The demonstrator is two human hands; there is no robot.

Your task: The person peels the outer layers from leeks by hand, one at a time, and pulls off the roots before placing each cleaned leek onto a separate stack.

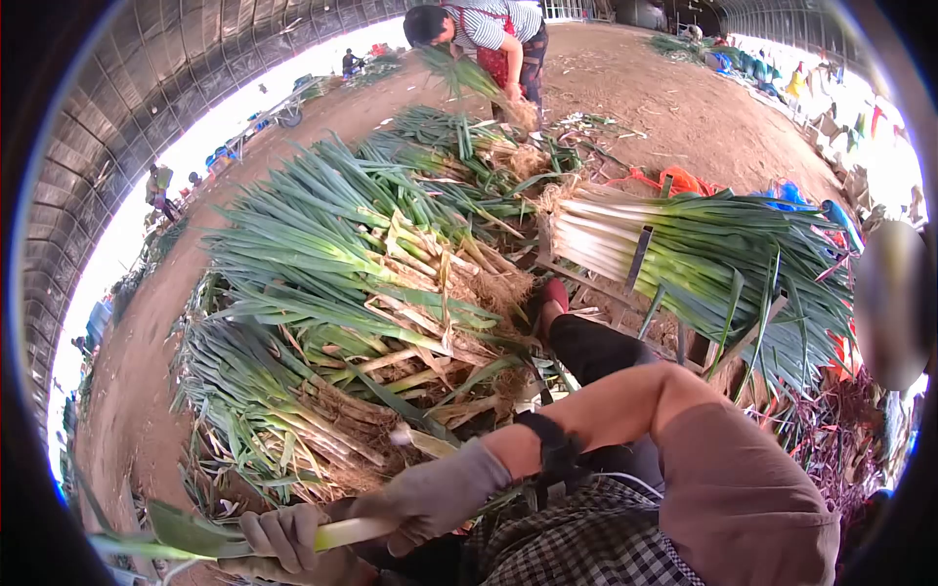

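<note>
"What's the biggest thing there?"

"The ground (pixel 703 137): bare, brown, dusty earth. On it, left of centre, spreads the heap (pixel 322 225), long leeks with smooth, blade-like green leaves fanned left and shaggy, soil-brown roots mostly to the right."

"And right of that?"

"A low, slatted frame (pixel 576 277). The bundle (pixel 728 239) lies across it, white shanks side by side at its left end, dark leaves spilling over its right edge. A flat, narrow upright (pixel 638 257) stands against the shanks."

"Anyone else about?"

"A co-worker (pixel 493 29) in a striped top, bent beyond the far edge of the heap, gripping a bunch (pixel 464 76) with stringy, tan roots."

"Smaller things?"

"Crumpled orange netting (pixel 689 181) past the frame's far edge, and a red shoe (pixel 554 296) near its left end."

"The wearer's hands?"

"Both in matte grey gloves, a little apart, near the ground's lower left corner. The left hand (pixel 283 542) is wrapped round one leek (pixel 354 531) where green meets pale; the right hand (pixel 430 493) is closed on its pale end. The shank between them is round and smooth, and the flat leaves trail left."
</note>
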